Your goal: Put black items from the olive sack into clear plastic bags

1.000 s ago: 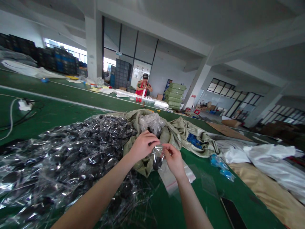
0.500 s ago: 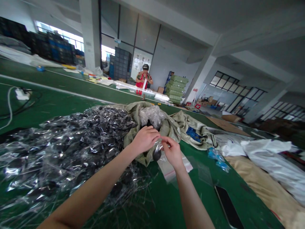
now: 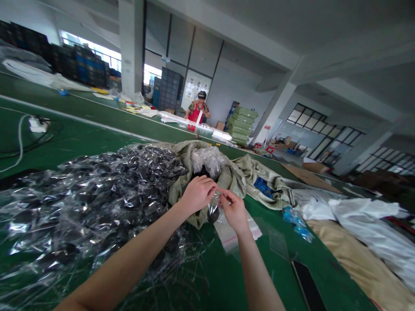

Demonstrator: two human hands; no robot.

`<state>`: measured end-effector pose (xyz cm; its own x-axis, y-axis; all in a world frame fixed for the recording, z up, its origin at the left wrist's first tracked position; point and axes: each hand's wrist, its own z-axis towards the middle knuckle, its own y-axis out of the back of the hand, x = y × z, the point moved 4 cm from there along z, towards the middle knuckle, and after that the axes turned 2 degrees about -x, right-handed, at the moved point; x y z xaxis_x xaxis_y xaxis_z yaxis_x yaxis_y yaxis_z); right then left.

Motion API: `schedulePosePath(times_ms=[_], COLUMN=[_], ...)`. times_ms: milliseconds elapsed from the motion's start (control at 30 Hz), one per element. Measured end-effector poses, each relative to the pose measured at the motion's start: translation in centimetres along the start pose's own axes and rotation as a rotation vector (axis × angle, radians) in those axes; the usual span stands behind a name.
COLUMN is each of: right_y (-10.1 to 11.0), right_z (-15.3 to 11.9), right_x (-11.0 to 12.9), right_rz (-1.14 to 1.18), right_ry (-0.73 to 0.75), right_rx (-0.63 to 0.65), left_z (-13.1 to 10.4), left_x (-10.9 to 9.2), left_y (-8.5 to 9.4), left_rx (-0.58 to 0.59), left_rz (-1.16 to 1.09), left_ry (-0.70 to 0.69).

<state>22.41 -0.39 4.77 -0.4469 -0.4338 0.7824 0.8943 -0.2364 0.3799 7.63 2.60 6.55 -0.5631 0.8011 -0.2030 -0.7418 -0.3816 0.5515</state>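
Observation:
Between my two hands hangs a small clear plastic bag with a round black piece (image 3: 213, 214) at its bottom. My left hand (image 3: 199, 193) is closed, its fingertips pinching the bag's top from the left. From the right, my right hand (image 3: 234, 210) pinches the same top edge, thumb and forefinger together. Beneath them lie flat clear bags (image 3: 228, 237) with a pink strip. A large heap of black pieces in clear bags (image 3: 129, 190) spreads over the green table on the left. Just behind my hands, an olive sack (image 3: 235, 175) stands open, with clear plastic and something black in it.
A phone (image 3: 308, 285) lies at the front right, near blue wrapped pieces (image 3: 297, 223). A second olive sack (image 3: 279, 192) holds blue items. White and tan cloth sacks (image 3: 353, 246) line the right edge. A power strip (image 3: 38, 124) sits far left. Across the table a person (image 3: 197, 112) works.
Both hands keep their pinch on the bag's top and have shifted only slightly. The whole view has moved a little, with the background now lower and farther right.

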Motion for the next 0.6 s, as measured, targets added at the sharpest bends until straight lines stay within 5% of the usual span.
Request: schedulePosePath(times_ms=[300,467,600], right_y=[0.5,1.2,2.1], right_z=[-1.0,-0.8,-0.4], right_x=[-1.7,-2.2,-1.9], right_rz=[0.061,0.100,0.079], right_ry=[-0.070,-0.096,-0.083], right_rx=[-0.078,-0.182,-0.257], left_z=[0.4,-0.1,-1.1], left_x=[3.5,7.0,9.9], left_y=[1.9,2.4,3.0], left_rx=[-0.181,-0.439,-0.576], left_rz=[-0.356,-1.176,-1.660], left_ry=[0.275,0.663,0.794])
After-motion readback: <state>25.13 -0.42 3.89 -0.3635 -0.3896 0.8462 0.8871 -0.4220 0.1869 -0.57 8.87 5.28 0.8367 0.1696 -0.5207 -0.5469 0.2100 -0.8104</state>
